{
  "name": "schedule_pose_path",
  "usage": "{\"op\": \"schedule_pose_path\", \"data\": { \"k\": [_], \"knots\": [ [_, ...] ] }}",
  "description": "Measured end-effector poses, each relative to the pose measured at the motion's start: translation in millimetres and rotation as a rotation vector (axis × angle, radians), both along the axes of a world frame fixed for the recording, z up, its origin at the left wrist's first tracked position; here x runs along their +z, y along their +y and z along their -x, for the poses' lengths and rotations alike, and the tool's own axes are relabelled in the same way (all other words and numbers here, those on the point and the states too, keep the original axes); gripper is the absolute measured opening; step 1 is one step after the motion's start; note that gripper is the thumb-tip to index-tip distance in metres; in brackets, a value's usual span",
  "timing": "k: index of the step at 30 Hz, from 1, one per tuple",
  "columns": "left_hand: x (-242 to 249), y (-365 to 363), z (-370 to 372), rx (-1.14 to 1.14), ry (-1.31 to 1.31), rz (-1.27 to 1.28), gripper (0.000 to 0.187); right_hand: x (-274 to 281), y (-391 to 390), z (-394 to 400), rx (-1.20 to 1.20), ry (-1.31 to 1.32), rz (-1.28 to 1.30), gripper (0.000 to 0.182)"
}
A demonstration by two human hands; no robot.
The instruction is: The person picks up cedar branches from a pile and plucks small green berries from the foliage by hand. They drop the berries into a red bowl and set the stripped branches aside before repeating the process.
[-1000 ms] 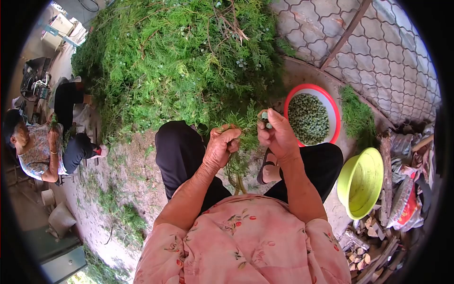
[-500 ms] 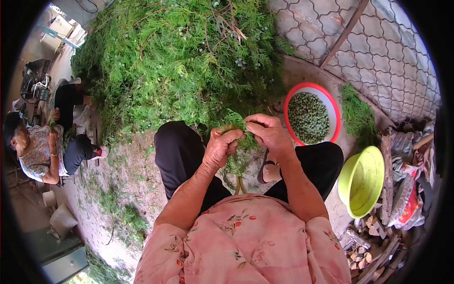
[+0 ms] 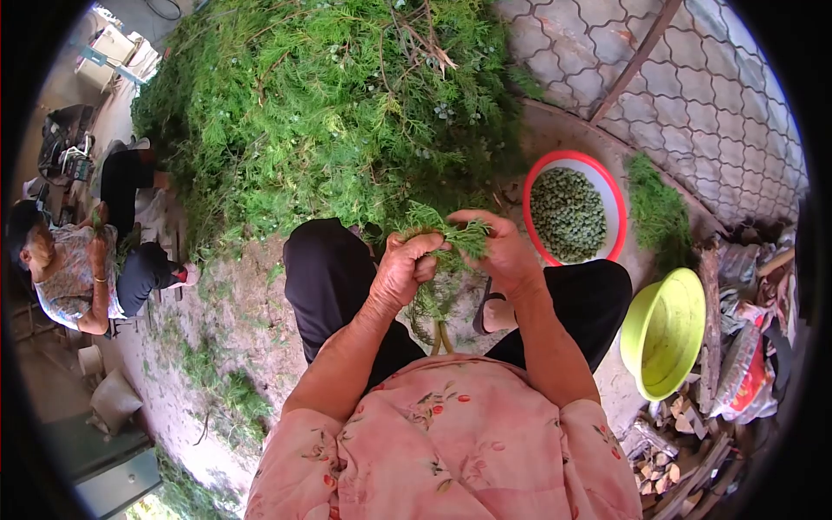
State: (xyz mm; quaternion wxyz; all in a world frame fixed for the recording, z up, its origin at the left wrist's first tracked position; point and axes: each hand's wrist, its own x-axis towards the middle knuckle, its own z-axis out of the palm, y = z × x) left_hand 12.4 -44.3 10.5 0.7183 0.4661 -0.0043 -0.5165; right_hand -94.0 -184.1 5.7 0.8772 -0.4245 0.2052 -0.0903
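Observation:
My left hand [image 3: 404, 270] is closed around the lower part of a green conifer sprig [image 3: 426, 218], above the gap between my knees. Close on its right, my right hand [image 3: 507, 256] curls at the sprig's feathery tips, which partly cover its fingers. Any small berry between those fingers is hidden. Beyond my right hand stands a white basin with a red rim [image 3: 618, 195], holding small round green berries [image 3: 568, 215]. A large heap of conifer branches [image 3: 338, 121] with pale berries lies ahead of my hands.
A yellow-green basin [image 3: 663, 334] stands to the right, beside firewood [image 3: 663, 468] and sacks [image 3: 747, 368]. Wire mesh [image 3: 728, 104] borders the far right. At left a seated person [image 3: 74, 269] holds greenery. Loose sprigs [image 3: 221, 394] litter the floor.
The right hand has turned, and more of the sprig's fronds now spread in front of its fingers. My left hand keeps its grip in nearly the same place.

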Motion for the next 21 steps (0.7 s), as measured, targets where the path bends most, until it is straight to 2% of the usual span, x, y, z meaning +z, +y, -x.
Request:
{"op": "schedule_pose_path", "data": {
  "k": [2, 3, 4, 7, 9, 10, 12, 13, 15, 16, 18, 19, 21],
  "knots": [
    [-6.0, 1.7, -0.1, -0.032, -0.01, 0.004, 0.008, 11.2, 10.7, -2.3, 0.047, 0.064, 0.123, 0.025],
    [-7.1, 1.6, 0.2, -0.015, 0.008, 0.025, 0.007, 17.7, 16.5, -5.1, 0.014, 0.085, 0.218, 0.02],
    [-7.6, 1.2, 0.3, 0.003, 0.026, 0.046, 0.006, 15.1, 15.9, -5.0, 0.013, 0.085, 0.218, 0.02],
    [-3.3, 1.2, 1.1, -0.016, 0.05, 0.024, 0.008, 6.5, 13.1, -3.8, 0.009, 0.027, 0.148, 0.018],
    [-4.0, 2.2, -0.8, -0.006, 0.062, 0.043, 0.009, 5.6, 3.3, -0.6, -0.079, 0.142, -0.067, 0.016],
    [-4.5, 3.1, -2.4, 0.001, 0.074, 0.062, 0.01, 3.2, -4.1, 1.0, -0.079, 0.143, -0.067, 0.016],
    [-5.2, 5.1, -4.9, 0.025, 0.084, 0.065, 0.011, -7.5, -25.4, 8.0, -0.292, 0.064, -0.131, 0.017],
    [-6.0, 3.6, -5.8, 0.043, 0.095, 0.075, 0.012, -17.1, -40.7, 15.1, -0.305, 0.068, -0.124, 0.017],
    [-7.2, 3.2, -6.3, 0.056, 0.129, 0.087, 0.013, -34.7, -75.3, 33.4, -0.521, -0.009, -0.214, 0.021],
    [-7.9, 2.4, -6.3, 0.063, 0.142, 0.095, 0.014, -32.8, -88.5, 40.1, -0.538, -0.007, -0.201, 0.021],
    [-10.9, 1.9, -6.3, 0.069, 0.178, 0.127, 0.014, -30.2, -115.7, 52.4, -0.791, -0.057, -0.317, 0.027],
    [-11.6, 1.6, -6.7, 0.068, 0.19, 0.141, 0.014, -54.2, -141.7, 66.1, -0.746, -0.181, -0.299, 0.031],
    [-12.3, -0.3, -6.9, 0.067, 0.203, 0.153, 0.014, -47.4, -161.9, 81.4, -0.778, -0.181, -0.303, 0.034]
  ]
}}
